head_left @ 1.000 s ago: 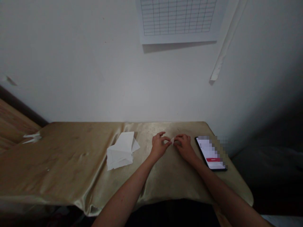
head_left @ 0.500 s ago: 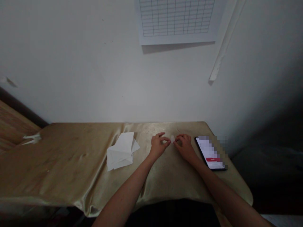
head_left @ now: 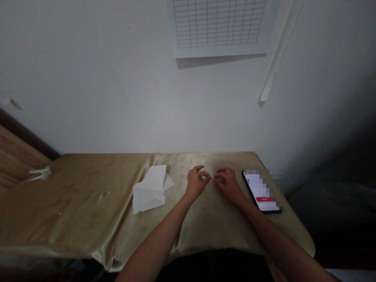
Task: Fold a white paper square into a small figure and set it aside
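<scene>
A small piece of white paper (head_left: 212, 174) is pinched between my two hands, just above the cloth. My left hand (head_left: 197, 181) grips its left side with thumb and index finger, the other fingers loosely curled away. On the opposite side, my right hand (head_left: 227, 182) holds the paper between thumb and fingertips. Much of the paper is hidden by the fingers, and its exact shape is too small to make out. To the left of my left hand lies a loose pile of white paper sheets (head_left: 151, 190), overlapping at different angles.
A phone (head_left: 261, 192) with a lit screen lies right of my right hand. Gold satin cloth (head_left: 88, 196) covers the table, wrinkled near the front left. A white strip-like object (head_left: 41, 172) sits at the far left. A printed grid sheet (head_left: 220, 23) hangs on the wall behind.
My right hand has shifted slightly left, closer to my left hand. Less of the small paper shows between the fingertips. The pile and the phone stay in place.
</scene>
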### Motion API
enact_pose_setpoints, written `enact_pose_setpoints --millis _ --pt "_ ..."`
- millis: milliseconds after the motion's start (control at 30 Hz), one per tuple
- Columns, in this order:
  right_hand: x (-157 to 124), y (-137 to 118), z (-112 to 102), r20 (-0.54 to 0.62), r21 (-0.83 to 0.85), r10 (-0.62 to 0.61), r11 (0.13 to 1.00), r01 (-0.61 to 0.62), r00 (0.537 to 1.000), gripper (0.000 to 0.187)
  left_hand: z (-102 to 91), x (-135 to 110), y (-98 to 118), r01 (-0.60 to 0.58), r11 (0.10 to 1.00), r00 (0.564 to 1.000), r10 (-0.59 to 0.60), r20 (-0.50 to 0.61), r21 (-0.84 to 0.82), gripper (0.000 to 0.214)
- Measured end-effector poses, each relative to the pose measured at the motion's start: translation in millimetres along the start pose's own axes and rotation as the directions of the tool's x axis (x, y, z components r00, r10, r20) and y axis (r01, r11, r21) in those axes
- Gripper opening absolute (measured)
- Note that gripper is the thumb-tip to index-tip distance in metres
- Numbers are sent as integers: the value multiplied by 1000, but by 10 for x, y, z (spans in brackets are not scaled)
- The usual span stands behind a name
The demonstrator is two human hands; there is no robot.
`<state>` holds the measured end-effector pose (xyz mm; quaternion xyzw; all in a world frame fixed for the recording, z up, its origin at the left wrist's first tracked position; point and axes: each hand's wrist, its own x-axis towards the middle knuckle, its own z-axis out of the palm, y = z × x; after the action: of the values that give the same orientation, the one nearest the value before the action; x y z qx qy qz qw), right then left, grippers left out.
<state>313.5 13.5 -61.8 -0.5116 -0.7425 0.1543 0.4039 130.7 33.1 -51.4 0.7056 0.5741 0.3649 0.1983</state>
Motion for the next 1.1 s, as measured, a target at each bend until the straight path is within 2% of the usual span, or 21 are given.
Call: enact_pose_setpoints --millis 567,767,1100 --pt "22 26 -5 43 4 7 1000 -7 999 8 -12 -4 37 -8 997 997 3 77 71 13" --pt "1 42 36 27 -15 69 998 -68 997 12 -22 -32 48 -52 995 996 45 75 84 19" --pt "-7 12 25 18 -18 101 995 -100 995 15 -28 -14 53 -13 999 999 12 50 29 17"
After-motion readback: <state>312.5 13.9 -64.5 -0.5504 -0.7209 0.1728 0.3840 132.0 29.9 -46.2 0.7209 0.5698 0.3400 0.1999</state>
